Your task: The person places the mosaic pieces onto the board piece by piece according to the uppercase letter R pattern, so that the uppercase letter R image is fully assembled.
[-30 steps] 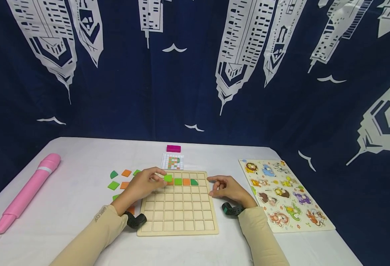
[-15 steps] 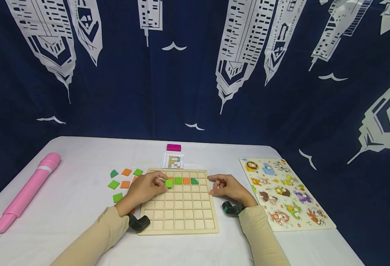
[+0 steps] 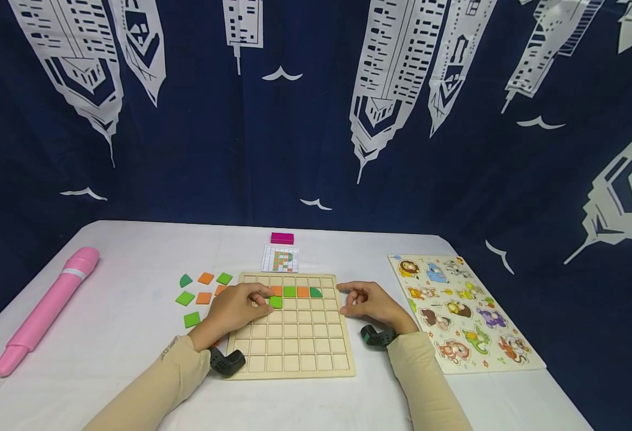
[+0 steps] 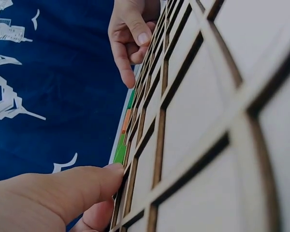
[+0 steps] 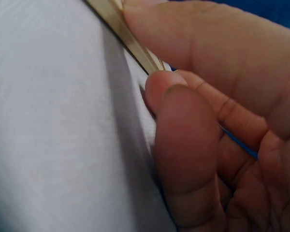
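Note:
My left hand [image 3: 238, 306] reaches over the left part of the wooden grid board [image 3: 291, 348]. Its thumb and index finger are at the left side of a green square tile [image 3: 276, 302], pinching it at a second-row cell. Just above lies a row of tiles: an orange square [image 3: 277, 291], a green square [image 3: 290, 291], another orange square [image 3: 302, 292] and a dark green quarter-round [image 3: 316, 293]. In the right wrist view, fingers of my right hand [image 5: 208, 111] touch the board's edge [image 5: 130, 41]. The head view shows its index finger and thumb apart along that right edge.
Loose tiles [image 3: 191, 319], orange and green, lie left of the board. A pattern card [image 3: 280, 259] and a magenta block [image 3: 282, 238] sit behind it. A pink stick-like object [image 3: 48, 311] lies far left; an animal puzzle board [image 3: 463, 314] lies right.
My left hand has brought the green square tile down from over the upper row to the cell below the orange tile. My right hand stays at the board's right edge.

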A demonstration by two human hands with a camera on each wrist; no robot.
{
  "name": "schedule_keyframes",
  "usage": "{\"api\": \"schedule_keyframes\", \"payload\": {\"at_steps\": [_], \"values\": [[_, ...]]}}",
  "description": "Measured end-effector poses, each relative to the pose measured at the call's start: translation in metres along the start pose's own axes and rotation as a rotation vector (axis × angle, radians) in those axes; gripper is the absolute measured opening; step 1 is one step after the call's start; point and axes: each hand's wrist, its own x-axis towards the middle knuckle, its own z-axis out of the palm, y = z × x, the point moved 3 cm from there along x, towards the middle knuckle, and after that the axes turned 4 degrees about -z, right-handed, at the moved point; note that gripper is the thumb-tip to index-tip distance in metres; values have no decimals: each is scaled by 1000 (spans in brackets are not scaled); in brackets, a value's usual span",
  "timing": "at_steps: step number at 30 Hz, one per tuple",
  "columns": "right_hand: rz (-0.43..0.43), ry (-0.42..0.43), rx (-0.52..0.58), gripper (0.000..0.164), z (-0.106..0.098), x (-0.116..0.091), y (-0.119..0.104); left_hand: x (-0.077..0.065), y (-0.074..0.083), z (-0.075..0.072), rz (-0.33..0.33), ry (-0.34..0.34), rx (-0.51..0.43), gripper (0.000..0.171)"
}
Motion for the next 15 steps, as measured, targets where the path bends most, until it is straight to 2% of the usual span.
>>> {"api": "schedule_keyframes", "payload": {"at_steps": [15], "values": [[14, 5, 9, 59, 1, -1, -2, 2, -4, 2, 29, 3, 13, 26]]}}
